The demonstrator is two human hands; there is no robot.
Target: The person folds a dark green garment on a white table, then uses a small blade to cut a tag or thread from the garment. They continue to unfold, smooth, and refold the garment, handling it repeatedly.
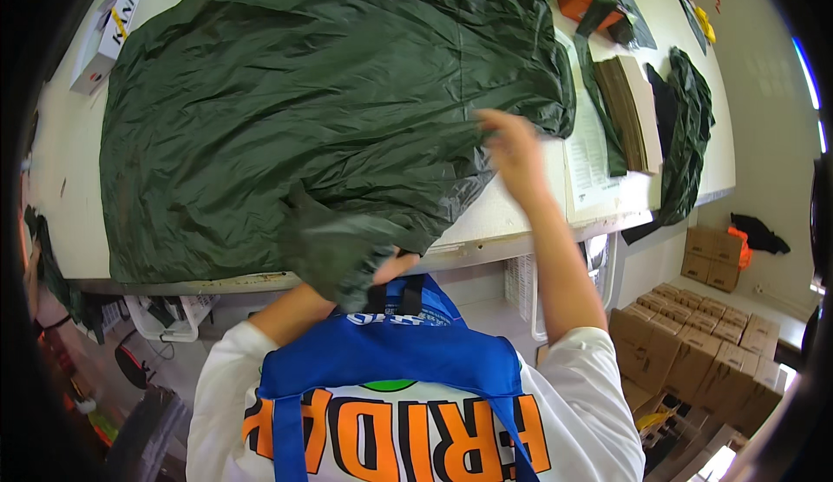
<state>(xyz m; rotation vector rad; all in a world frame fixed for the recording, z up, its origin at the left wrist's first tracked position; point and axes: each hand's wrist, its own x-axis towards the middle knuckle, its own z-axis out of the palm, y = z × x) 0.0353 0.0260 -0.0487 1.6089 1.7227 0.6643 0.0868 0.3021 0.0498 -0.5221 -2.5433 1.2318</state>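
Note:
A large, wrinkled piece of dark green, thin, shiny fabric [304,109] covers most of the white table [499,222] in front of me. Its near part is bunched up and hangs over the table's front edge toward my apron. My left hand [396,267] grips this bunched part, with the fabric lying over my wrist and hiding most of the fingers. Motion blurs the lifted fold. Above the fabric's right edge is my right hand [518,154], slightly blurred, its fingers apart and nothing visible in them.
A white box [108,35] stands far left. To the right lie a printed sheet [588,165], a stack of tan boards [626,113] and a crumpled green fabric bundle [688,139]. An orange box [580,0] sits farther back. White baskets [173,317] are under the table; cardboard boxes [694,343] fill the right floor.

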